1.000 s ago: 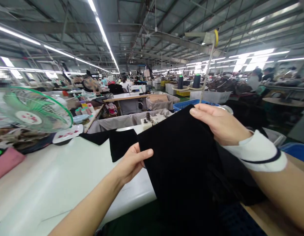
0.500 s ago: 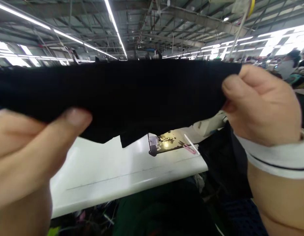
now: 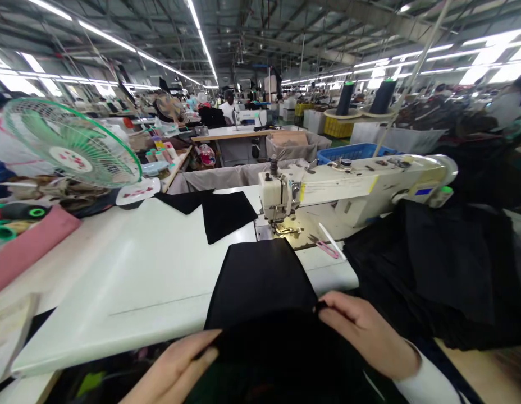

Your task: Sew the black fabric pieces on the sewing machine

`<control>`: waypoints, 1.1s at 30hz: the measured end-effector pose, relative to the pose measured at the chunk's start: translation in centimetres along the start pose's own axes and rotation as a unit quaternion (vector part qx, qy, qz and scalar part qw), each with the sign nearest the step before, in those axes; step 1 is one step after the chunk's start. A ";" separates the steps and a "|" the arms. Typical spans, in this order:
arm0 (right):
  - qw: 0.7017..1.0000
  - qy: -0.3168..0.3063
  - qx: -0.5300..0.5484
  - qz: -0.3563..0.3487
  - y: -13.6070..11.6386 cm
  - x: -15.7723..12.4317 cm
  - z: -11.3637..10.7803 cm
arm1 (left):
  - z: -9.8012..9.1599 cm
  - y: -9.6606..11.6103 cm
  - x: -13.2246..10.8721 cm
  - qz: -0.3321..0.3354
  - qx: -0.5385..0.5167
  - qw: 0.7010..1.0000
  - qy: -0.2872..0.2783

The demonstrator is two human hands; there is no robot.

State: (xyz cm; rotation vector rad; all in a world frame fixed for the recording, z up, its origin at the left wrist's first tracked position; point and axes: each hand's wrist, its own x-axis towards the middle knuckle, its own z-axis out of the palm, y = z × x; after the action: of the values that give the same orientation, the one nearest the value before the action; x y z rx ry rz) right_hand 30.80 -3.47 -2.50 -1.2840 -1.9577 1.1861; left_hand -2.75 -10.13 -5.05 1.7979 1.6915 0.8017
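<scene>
Pinching the black cloth [image 3: 260, 275] at two opposite sides between thumb and fingers, with the left hand [image 3: 184, 359] at its left edge and the right hand [image 3: 365, 334] at its right edge. Grasping nothing else with either hand, as far as visible. Spreading the cloth forward from the hands: falling below them into darkness, too dark to read well, then going over the front edge of the white table [image 3: 159, 275] and lying flat on it. Pointing the long axis, by judgement, away from the body, with the free far end narrowing and stopping just before the needle area of the sewing machine [image 3: 340, 188]. Being unable to tell touching or apart at that far edge. Holding the right hand somewhat nearer to the needle than the left. Showing, to the right of the cloth, pink-handled snips [image 3: 328, 249] beside a white stick [image 3: 332, 241], and then a large pile of dark cloth [image 3: 433, 275]. Lying left of the needle, another black piece [image 3: 229, 213]; standing farther left, a green fan [image 3: 73, 154]. Seeing behind the machine a blue basket [image 3: 357, 150] and dark thread cones [image 3: 382, 96], and deeper in the hall, a person in white [image 3: 228, 106] near another machine [image 3: 251, 117].
</scene>
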 end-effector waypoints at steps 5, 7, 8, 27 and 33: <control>0.987 0.132 -0.081 -0.036 2.6 7.7 1.7 | -0.3 2.4 7.9 -0.054 0.123 0.990 -0.038; 0.981 0.152 -0.109 -0.042 3.0 10.6 2.7 | 0.3 2.9 10.7 -0.072 0.221 0.973 -0.008; 0.978 0.163 -0.121 -0.039 3.1 11.8 3.2 | 0.7 2.8 11.6 -0.079 0.273 0.959 0.008; 0.942 0.326 0.069 -0.044 4.8 11.5 4.6 | 1.2 0.8 11.2 -0.030 -0.325 0.940 0.105; 0.928 0.331 0.170 0.004 4.2 9.4 2.7 | 0.2 3.2 9.9 -0.059 -0.391 0.912 0.113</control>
State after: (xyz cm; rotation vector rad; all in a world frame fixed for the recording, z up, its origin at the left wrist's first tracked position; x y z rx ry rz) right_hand 26.65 4.70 -7.85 -1.2819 -1.2014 0.8806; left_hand -0.14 -0.43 -2.26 1.0678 1.2973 1.4217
